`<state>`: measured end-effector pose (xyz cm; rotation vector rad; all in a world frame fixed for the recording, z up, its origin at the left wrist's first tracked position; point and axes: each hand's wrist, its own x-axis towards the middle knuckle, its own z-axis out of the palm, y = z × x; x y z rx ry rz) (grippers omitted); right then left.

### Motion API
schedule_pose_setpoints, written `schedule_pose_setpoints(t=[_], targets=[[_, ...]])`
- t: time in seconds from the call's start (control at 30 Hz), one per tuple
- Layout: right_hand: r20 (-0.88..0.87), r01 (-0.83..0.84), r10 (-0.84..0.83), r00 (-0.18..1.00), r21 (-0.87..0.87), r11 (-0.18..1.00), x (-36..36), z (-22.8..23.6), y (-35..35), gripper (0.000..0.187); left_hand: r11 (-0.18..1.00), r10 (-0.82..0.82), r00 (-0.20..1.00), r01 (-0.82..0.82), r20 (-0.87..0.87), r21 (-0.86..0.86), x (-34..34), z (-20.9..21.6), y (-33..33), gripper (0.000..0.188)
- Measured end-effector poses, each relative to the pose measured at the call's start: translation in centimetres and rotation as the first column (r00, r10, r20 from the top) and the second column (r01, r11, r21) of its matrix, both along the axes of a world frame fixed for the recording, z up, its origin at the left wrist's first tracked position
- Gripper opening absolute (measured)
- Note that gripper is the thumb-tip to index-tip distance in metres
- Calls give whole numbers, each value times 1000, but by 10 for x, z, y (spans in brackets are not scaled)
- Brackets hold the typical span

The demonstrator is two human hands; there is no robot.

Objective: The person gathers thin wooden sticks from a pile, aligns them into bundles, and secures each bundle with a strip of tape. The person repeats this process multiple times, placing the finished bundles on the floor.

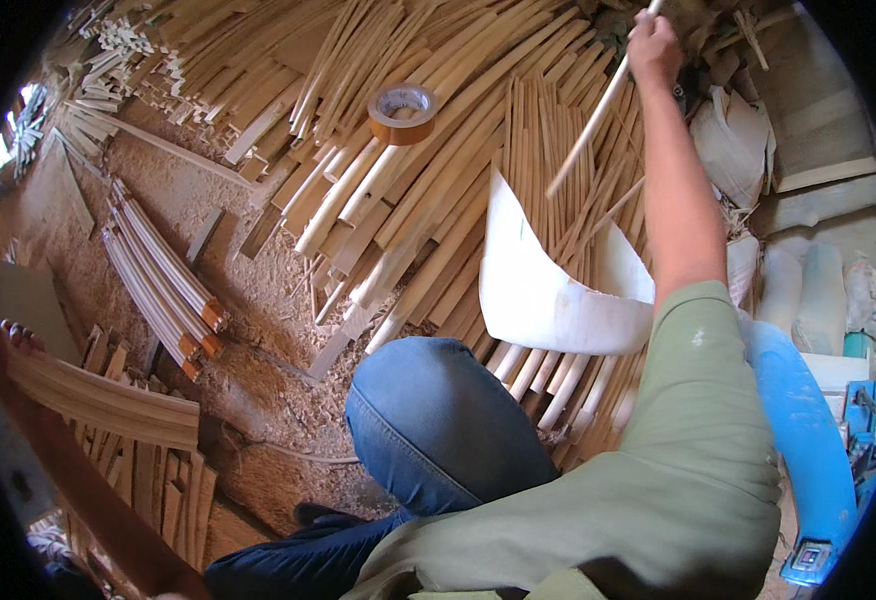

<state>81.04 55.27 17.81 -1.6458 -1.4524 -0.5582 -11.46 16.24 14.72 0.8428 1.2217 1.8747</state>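
My right hand (655, 50) reaches far forward, its fingers closed around a long thin wooden stick (594, 120). The stick slants down to the left, over a pile of narrow wooden strips (533, 130). At the far left, my left hand (20, 338) curls its fingers over the end of a pale, striped wooden piece (108, 393); I cannot tell whether it is one board or stacked strips. Below the right-hand stick, a curved white sheet (558, 312) rests on the wood. A roll of brown tape (401, 115) lies on the strips near the middle.
Bundled rods (163, 275) with orange-brown ends lie on the sawdust-covered floor (268, 300). Short wooden offcuts (163, 490) stand at the lower left. A blue curved object (803, 430) with a buckle is at right, near white sacks (733, 140). My bent knee (438, 420) is in the middle.
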Motion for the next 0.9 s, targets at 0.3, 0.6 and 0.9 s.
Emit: schedule_pose_setpoints(t=[0.3, 0.6, 0.9], targets=[[-282, -535, 630, 723, 348, 770, -211, 136, -58, 45, 989, 88, 993, -97, -76, -114, 64, -22, -1, 37], [-202, -979, 959, 201, -13, 202, -640, 98, -278, 39, 998, 31, 978, -19, 207, -58, 142, 26, -23, 37], [-274, -968, 939, 208, -197, 158, -770, 77, -348, 44, 997, -64, 952, 50, 300, 53, 116, 13, -72, 51]])
